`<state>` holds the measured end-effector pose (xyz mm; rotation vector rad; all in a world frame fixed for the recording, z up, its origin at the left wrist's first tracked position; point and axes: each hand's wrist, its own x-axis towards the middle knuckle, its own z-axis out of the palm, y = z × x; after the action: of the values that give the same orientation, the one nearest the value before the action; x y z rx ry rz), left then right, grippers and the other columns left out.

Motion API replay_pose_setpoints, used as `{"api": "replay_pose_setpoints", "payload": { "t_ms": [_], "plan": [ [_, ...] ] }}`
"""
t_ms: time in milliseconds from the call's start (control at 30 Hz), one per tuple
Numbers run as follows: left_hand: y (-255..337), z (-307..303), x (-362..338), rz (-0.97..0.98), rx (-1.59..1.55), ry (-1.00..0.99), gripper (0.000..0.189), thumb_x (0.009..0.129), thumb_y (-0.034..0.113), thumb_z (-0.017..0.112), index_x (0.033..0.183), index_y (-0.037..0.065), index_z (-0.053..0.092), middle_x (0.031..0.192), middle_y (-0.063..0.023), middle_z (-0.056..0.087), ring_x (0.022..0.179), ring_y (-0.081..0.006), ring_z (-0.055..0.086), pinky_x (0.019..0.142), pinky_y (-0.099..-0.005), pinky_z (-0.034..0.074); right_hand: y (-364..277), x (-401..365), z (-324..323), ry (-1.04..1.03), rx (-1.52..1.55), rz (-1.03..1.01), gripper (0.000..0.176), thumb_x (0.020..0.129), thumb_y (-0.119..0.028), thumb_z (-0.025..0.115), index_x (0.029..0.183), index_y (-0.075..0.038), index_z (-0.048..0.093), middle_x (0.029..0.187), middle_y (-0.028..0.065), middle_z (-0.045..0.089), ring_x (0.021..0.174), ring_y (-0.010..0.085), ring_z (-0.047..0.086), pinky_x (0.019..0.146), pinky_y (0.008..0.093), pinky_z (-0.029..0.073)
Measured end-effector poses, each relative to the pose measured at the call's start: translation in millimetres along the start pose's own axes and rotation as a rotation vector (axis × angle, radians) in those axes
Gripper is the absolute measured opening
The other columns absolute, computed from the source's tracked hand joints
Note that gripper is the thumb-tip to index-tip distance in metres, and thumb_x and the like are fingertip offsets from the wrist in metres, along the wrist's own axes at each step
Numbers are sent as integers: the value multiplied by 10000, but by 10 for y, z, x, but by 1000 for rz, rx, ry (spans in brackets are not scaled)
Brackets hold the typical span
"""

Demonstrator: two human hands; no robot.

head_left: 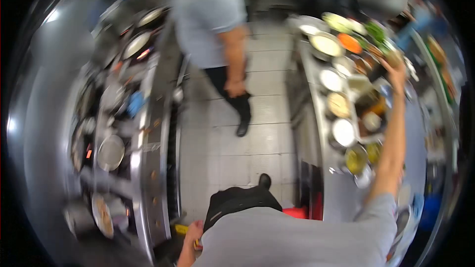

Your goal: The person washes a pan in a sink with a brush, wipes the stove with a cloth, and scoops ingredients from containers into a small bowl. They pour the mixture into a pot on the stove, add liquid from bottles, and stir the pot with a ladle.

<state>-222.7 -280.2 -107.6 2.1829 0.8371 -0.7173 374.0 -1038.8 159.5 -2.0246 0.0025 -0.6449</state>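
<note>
My right arm stretches over the counter on the right, and my right hand [397, 75] is at the far row of food containers. Its thumb and fingers close around a blurred brownish, rounded thing [394, 59] whose kind I cannot tell. Close beside that hand are a dark container [377, 72] and a bowl of orange food [349, 43]. Down by my left hip, my left hand [193, 231] is curled, with a yellow object [181, 229] showing on both sides of the fist.
A person in a grey shirt [210, 20] stands in the aisle ahead, near the stove. Pans [111, 152] and lit burners line the left side. Bowls, white-lidded tubs [343, 133] and jars of yellow-green liquid [356, 160] crowd the right counter. Tiled floor [237, 168] runs between.
</note>
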Motion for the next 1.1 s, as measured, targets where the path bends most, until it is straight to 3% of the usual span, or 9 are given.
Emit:
{"api": "replay_pose_setpoints", "payload": {
  "t_ms": [167,267,367,500,567,700,800,933,1100],
  "plan": [
    [277,-67,-148,-77,-74,70,381,813,270,568,1085,4,602,943,-219,654,917,-331,636,791,-388,494,547,59,169,-172,33,99,299,717,-77,624,1013,-39,601,866,50,640,768,151,607,698,270,489],
    [369,-99,-68,-112,-87,21,375,791,244,595,1089,15,602,925,-202,660,878,-296,642,771,-377,497,1364,269,17,-370,-527,-64,311,765,-257,612,975,-29,618,871,118,666,781,236,644,711,338,504],
    [171,-14,83,4,-217,60,394,817,268,625,1100,-4,596,894,-158,669,789,-254,628,725,-384,493,1824,382,65,-629,-340,59,241,679,-204,628,731,29,658,709,161,657,677,213,637,621,380,493],
    [42,-214,974,-112,-596,22,431,835,304,657,1149,16,589,869,-75,645,745,-172,590,628,-318,491,868,331,183,-530,-605,240,149,519,-41,630,649,15,582,642,83,595,631,200,565,593,309,438],
    [210,-564,1465,-123,-888,129,404,812,250,672,1154,53,584,871,-63,625,722,-147,560,565,-284,466,1069,469,45,-330,-488,73,297,637,-98,649,888,43,574,793,104,610,719,188,569,646,326,457],
    [591,-1462,2298,-12,-1445,263,532,837,152,606,1320,118,386,1121,-42,592,1073,-190,539,880,-412,456,-36,-11,382,-259,-382,-168,389,905,-158,595,1228,29,488,1127,107,576,990,175,537,876,295,419],
    [759,-1964,2944,-68,-1654,450,605,807,117,640,1339,132,353,1209,-61,549,1148,-204,501,911,-438,434,-1274,-1131,1085,-473,-266,-68,431,902,-110,591,1298,3,466,1242,135,544,1093,198,533,950,305,400],
    [818,-2221,3267,-105,-1748,476,578,800,74,643,1311,126,377,1176,-69,569,1121,-197,518,903,-447,426,-1848,-2485,1738,-796,-356,75,502,770,2,679,1245,-35,520,1004,83,617,842,160,585,739,293,493],
    [768,-2372,3154,93,-1777,412,375,824,29,605,1173,103,490,1011,-38,631,853,-120,562,694,-315,446,-1229,-3652,2103,-1201,-191,405,330,789,-11,687,1088,12,551,935,90,613,819,155,599,725,288,524]
  ]
}}
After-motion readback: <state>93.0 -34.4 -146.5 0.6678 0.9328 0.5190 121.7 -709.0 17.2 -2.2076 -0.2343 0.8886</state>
